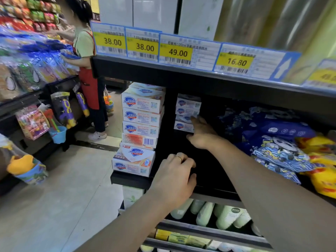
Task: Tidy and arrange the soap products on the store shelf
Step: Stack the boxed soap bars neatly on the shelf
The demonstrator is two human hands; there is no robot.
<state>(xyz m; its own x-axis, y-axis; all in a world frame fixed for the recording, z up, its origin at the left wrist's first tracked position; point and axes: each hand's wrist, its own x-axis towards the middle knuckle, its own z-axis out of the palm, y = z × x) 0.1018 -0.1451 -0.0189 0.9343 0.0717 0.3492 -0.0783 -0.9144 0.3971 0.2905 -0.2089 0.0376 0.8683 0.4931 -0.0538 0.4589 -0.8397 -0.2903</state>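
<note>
At frame centre, the right hand reaches with relaxed fingers to touch the small soap stack deep on the shelf. The left hand, fingers curled, holds nothing visible beside the tall soap stack.

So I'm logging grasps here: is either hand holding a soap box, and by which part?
Neither plainly holds one. The right hand reaches the back stack of soap boxes, fingertips at its right edge. The left hand rests curled on the shelf.

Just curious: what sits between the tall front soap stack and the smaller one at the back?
Head view: only bare dark shelf between front stack and back stack.
</note>
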